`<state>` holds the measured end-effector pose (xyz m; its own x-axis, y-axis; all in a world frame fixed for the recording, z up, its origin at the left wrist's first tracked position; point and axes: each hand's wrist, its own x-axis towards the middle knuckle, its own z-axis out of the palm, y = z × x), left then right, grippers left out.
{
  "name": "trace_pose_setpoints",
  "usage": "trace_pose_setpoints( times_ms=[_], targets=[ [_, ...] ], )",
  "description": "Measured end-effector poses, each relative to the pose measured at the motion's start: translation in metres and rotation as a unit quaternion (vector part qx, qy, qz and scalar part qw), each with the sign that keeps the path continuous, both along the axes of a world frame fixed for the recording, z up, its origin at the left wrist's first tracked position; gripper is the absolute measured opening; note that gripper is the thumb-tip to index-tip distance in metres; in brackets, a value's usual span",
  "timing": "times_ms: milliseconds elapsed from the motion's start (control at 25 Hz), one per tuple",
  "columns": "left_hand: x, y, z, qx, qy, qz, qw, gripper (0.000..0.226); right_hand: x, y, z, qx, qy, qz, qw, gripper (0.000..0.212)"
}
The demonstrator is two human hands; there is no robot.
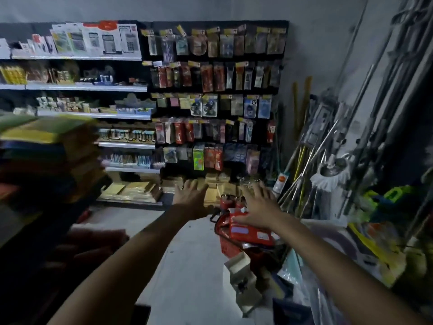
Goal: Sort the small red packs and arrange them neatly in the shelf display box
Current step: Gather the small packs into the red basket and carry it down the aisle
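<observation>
Near: glossy rectangular red box is being carried on a slatted red plastic basket. It is being covered by the right grip, splayed wide, nothing clasped. Left grip is being held wide, empty. Far: carded packets are being displayed on a black pegboard.

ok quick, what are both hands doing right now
Left hand: open, fingers spread, holding nothing.
Right hand: open, fingers spread over the red pack.
</observation>
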<state>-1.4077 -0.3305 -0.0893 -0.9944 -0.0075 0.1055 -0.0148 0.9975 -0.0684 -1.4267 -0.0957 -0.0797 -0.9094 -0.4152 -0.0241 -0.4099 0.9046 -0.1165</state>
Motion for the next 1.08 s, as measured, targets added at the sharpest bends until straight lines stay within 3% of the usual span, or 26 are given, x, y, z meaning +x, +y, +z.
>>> trace_pose_setpoints(
  times_ms=[200, 480, 800, 1080],
  targets=[
    [-0.140, -0.019, 0.002, 0.003, 0.001, 0.016, 1.000, 0.085, -0.147, -0.012, 0.013, -0.009, 0.014, 0.003, 1.000, 0.111],
    [-0.273, -0.102, -0.007, 0.004, -0.001, 0.062, 0.998, 0.081, -0.312, -0.086, -0.007, -0.004, 0.004, 0.052, 0.999, 0.108],
    [-0.416, -0.255, 0.005, 0.011, 0.026, 0.158, 0.987, 0.086, -0.494, -0.256, 0.016, 0.017, 0.001, 0.143, 0.990, 0.110],
    [-0.427, -0.400, 0.011, 0.020, 0.057, 0.265, 0.962, 0.090, -0.566, -0.448, 0.025, 0.036, 0.014, 0.268, 0.963, 0.108]
  ],
)
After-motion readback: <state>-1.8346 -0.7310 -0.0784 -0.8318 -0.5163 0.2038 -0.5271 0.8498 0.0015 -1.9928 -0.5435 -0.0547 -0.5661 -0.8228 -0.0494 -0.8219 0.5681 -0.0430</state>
